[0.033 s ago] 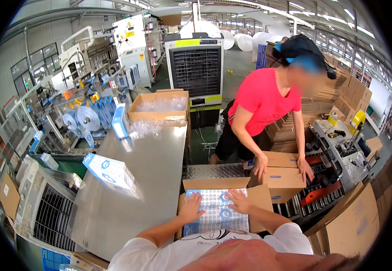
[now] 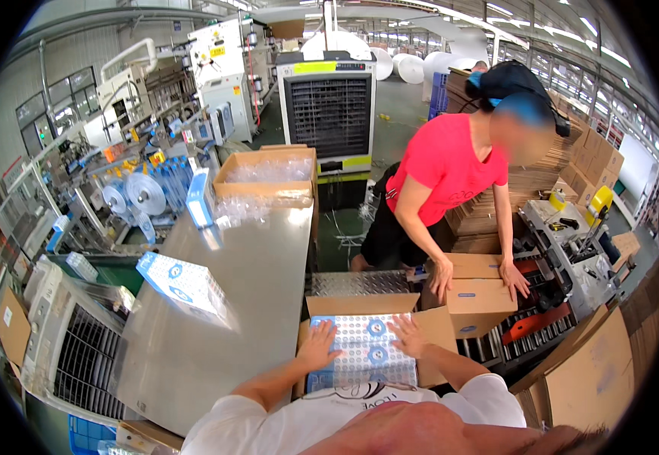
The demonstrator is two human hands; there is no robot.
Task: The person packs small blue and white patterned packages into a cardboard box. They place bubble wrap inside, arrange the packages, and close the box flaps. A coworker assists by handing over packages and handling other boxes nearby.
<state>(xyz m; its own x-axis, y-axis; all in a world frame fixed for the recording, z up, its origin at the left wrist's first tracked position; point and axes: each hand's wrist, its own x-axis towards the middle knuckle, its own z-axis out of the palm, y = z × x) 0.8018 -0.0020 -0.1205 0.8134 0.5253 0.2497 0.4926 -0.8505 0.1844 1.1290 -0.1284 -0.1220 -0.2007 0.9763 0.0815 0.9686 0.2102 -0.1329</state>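
Wrapped pack [image 2: 361, 353] | in open carton [image 2: 360, 305] | left hand [image 2: 319, 346], right hand [image 2: 407, 337] spread flat on top | probably soft, slippery film; grip ends

left hand [image 2: 319, 345] flat on wrapped packs [image 2: 361, 356] | right hand [image 2: 407, 337] likewise | open carton [image 2: 360, 305]

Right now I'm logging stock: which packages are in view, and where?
White plastic-wrapped pack with blue dots: in the open carton, under left hand and right hand.
Blue-and-white rectangular pack: on the steel table, left.
Closed brown carton: on the conveyor, under a co-worker's hands.
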